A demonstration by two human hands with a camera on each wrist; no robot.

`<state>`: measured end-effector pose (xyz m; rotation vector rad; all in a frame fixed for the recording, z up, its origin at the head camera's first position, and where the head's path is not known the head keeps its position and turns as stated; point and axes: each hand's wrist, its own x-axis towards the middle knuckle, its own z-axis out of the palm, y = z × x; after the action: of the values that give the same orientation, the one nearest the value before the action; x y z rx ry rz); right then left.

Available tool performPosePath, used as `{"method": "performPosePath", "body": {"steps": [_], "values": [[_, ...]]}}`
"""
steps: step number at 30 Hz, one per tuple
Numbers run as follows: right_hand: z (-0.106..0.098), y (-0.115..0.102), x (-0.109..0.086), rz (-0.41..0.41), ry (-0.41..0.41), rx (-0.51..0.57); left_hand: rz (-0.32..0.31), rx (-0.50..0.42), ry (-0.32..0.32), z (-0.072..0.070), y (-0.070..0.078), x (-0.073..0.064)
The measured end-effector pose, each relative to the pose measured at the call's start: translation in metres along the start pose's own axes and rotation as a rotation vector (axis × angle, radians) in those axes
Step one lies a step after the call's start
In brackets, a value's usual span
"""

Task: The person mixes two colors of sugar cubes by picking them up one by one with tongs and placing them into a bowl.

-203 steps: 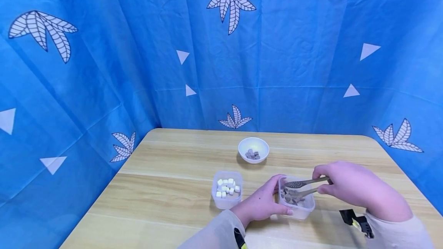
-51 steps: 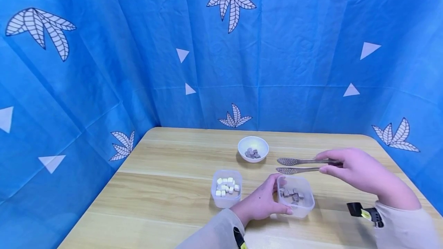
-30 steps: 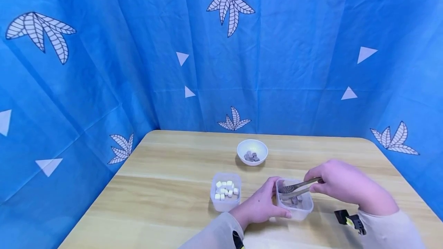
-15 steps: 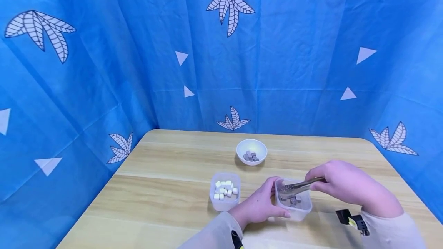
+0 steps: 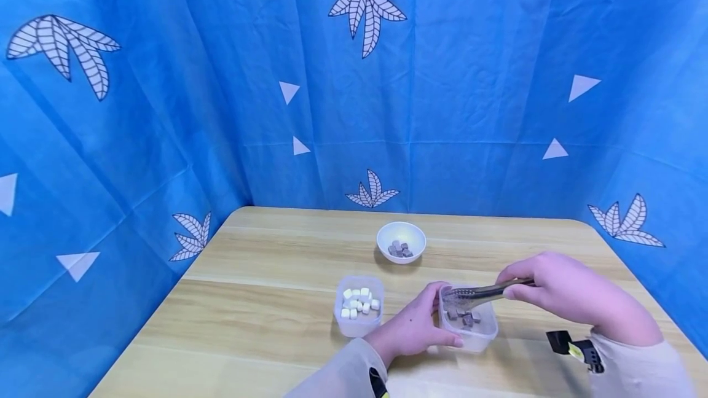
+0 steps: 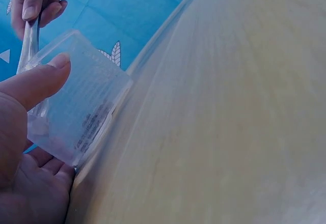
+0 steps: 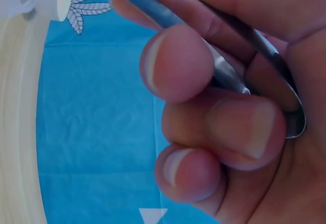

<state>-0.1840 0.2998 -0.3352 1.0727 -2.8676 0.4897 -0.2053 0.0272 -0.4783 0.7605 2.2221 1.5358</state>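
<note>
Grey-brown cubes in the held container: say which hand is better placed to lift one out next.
Probably the right hand: it holds the tongs, whose tips reach into the container with the cubes. The left hand grips the container's side, without a tool.

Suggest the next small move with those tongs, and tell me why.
Perhaps lift the tongs from the container the left hand grips: they look squeezed together, tips inside, and the white bowl holds grayish cubes too. Whether they grip one is unclear.
</note>
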Motion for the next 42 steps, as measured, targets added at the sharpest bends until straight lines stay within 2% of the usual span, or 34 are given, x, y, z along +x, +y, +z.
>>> {"method": "performPosePath", "body": {"steps": [3, 10, 17, 24, 28, 35, 42], "values": [[-0.005, 0.003, -0.005, -0.003, 0.024, 0.010, 0.000, -0.005, 0.000, 0.000, 0.000, 0.001], [-0.018, 0.009, -0.018, 0.071, 0.055, 0.060, -0.023, -0.003, 0.011, 0.000, -0.001, 0.001], [-0.015, 0.008, -0.013, 0.059, 0.190, -0.008, -0.047, 0.006, 0.007, -0.002, 0.001, 0.000], [0.010, 0.009, 0.013, 0.079, 0.369, -0.054, -0.031, -0.004, 0.001, -0.002, 0.000, 0.001], [0.032, 0.014, 0.029, 0.131, 0.422, -0.009, -0.029, 0.004, 0.001, -0.001, 0.001, 0.001], [0.063, 0.025, 0.044, 0.286, 0.405, 0.048, -0.028, 0.019, 0.002, 0.000, 0.001, 0.000], [0.077, 0.026, 0.051, 0.339, 0.387, 0.023, -0.016, 0.026, -0.004, 0.000, 0.001, -0.001]]}}
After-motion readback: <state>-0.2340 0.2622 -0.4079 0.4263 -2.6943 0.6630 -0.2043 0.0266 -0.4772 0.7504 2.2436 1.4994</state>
